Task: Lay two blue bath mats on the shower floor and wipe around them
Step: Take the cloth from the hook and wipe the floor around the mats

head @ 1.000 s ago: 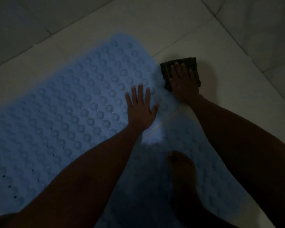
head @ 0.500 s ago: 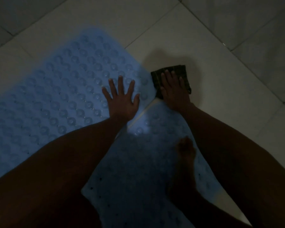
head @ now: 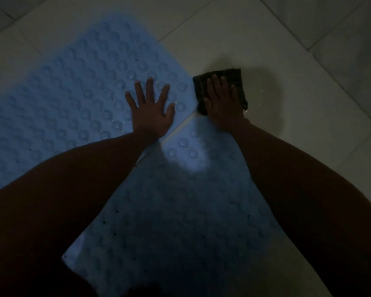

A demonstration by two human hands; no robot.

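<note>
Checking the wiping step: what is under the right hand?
A dark folded cloth lies flat on the pale tile floor beneath the right hand, beside the upper mat. The cloth's middle and the tile under it are covered.

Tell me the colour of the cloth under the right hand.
Dark, blackish with faint stripes, cloth; head view.

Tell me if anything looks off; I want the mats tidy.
Nothing damaged. The two blue mats lie at different angles with a narrow floor gap between them.
</note>
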